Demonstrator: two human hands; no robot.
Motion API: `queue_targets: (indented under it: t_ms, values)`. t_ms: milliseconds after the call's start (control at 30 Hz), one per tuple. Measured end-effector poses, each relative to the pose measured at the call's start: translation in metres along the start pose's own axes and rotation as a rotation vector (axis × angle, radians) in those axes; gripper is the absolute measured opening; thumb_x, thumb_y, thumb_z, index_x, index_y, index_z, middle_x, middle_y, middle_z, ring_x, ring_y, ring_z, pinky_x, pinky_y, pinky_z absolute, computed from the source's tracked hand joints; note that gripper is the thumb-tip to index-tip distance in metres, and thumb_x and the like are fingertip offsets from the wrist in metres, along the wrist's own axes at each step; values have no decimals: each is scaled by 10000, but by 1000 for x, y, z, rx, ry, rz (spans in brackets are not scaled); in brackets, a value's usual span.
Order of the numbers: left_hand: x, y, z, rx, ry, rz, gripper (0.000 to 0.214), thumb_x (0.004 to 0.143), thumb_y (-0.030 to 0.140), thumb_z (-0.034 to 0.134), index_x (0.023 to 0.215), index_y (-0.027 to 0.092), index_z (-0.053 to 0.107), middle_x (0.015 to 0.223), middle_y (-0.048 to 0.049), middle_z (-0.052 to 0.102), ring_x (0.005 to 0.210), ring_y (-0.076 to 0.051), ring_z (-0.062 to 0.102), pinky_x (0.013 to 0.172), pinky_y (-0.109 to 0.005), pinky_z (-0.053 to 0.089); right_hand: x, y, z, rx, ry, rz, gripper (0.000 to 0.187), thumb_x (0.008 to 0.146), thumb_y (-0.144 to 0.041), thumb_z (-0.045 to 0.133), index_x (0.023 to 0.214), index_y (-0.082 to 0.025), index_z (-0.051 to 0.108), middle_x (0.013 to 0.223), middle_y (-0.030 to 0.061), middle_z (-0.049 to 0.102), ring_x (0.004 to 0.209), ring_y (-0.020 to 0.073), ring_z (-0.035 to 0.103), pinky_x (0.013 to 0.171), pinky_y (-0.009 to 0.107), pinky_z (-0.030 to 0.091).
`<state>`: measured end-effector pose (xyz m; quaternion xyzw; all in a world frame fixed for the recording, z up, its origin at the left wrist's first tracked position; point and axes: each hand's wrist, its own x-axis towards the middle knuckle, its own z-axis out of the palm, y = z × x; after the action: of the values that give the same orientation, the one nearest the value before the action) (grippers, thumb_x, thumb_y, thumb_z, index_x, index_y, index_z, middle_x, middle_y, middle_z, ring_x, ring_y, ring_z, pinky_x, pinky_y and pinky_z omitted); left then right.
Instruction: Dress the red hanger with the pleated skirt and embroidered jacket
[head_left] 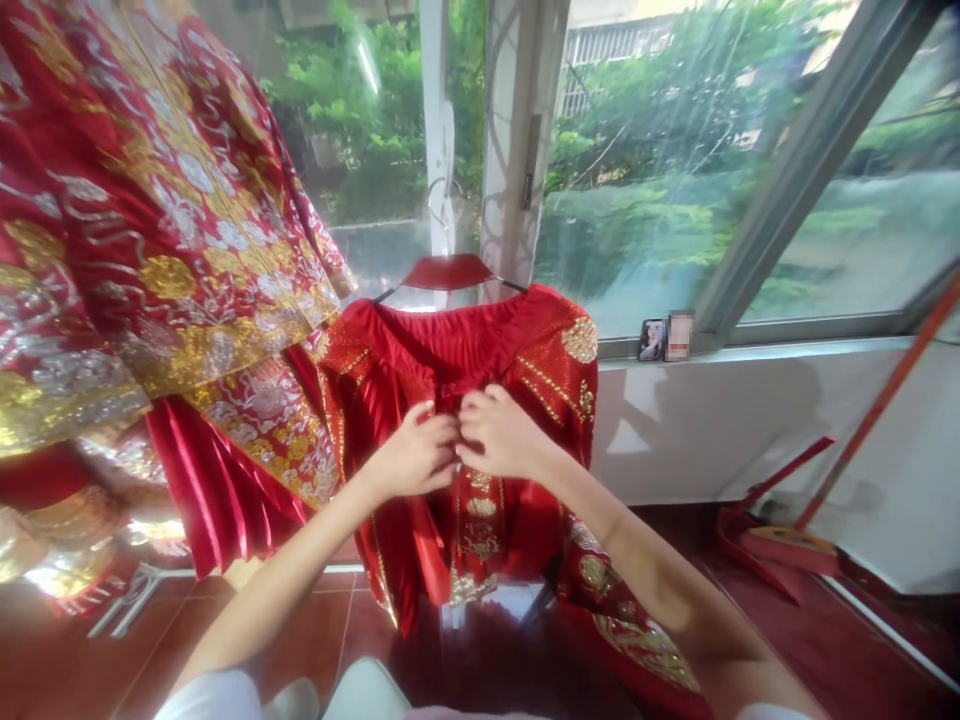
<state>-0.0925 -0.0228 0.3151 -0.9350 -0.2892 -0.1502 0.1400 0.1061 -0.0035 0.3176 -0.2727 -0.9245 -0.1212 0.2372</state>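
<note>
A red satin skirt (405, 350) with gold embroidery and a gathered waist hangs in front of me from a red hanger (450, 272). My left hand (420, 450) is closed at the middle of its front, just below the waist, fingers curled into the cloth. Close beside it, nearly touching, my right hand (499, 435) also has its fingers bent round the fabric. Exactly what the fingertips pinch is hidden behind the knuckles. Below the hands runs an embroidered gold strip (481, 515).
Red, gold and silver embroidered clothing (187, 230) hangs close on the left. Windows (660, 170) stand behind the skirt. Two small picture-like items (651, 340) rest on the sill. A red dustpan (787, 550) and a slanting orange pole (885, 400) are at right.
</note>
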Motion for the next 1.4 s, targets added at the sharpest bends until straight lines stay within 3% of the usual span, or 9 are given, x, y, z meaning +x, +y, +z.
queue_targets:
  t_ms: [100,267,433,567,833,1067,1167,1233,1400]
  values:
    - [-5,-1,-10,-45,-45,66,276,907,346,501,753,209,685,857,-12,716,951,-152,636,1171,-413,207,-8,-18,5,119,-152,4,337,894,-371,551,674,-163,698,674,46,678,723,160,558,849,341,373]
    - [35,-21,-22,305,202,-201,381,860,196,545,1236,175,600,1225,-111,634,1206,-258,528,1168,-492,187,10,-20,28,233,-43,544,284,961,-260,430,965,-170,700,821,66,721,650,153,626,635,249,395]
    - [56,-42,-14,379,-2,-280,225,799,53,488,817,117,703,834,-135,673,885,-261,609,971,-447,377,35,-12,60,399,214,730,289,932,-149,421,1072,-130,674,945,116,729,801,184,674,741,248,456]
    - [47,-45,-19,263,-40,-251,243,813,73,471,759,156,693,813,-99,679,838,-237,589,845,-407,371,39,-24,67,458,366,787,260,948,-203,437,963,-125,684,902,106,731,732,169,659,704,232,448]
    - [37,-34,-34,188,-15,-231,271,858,104,444,781,186,690,789,-44,667,805,-195,551,848,-387,328,33,-39,46,162,206,841,296,963,-235,399,870,-153,668,784,89,710,644,165,635,595,232,353]
    - [11,-22,-39,195,223,-224,244,943,193,438,882,226,673,902,-11,704,890,-175,569,967,-389,303,-32,-60,103,175,-226,844,290,965,-189,400,931,-170,688,754,82,717,655,171,669,559,228,342]
    - [2,-17,-47,105,154,-185,238,945,196,431,862,216,653,890,-3,697,881,-161,581,1007,-388,302,-57,-60,93,164,-336,814,295,966,-204,414,883,-180,696,754,82,718,681,179,677,576,234,359]
    - [2,-17,-55,-1,186,-200,193,939,272,466,866,203,630,908,-10,682,887,-158,581,970,-362,358,-59,-46,61,144,-235,855,306,962,-303,449,801,-190,684,711,69,703,653,185,658,582,248,367]
    - [28,-37,-57,110,627,-658,254,878,419,537,779,186,529,789,-34,591,795,-188,565,760,-321,461,-13,20,-14,-44,677,1014,370,949,-458,403,1009,-154,605,872,111,673,772,226,627,716,338,441]
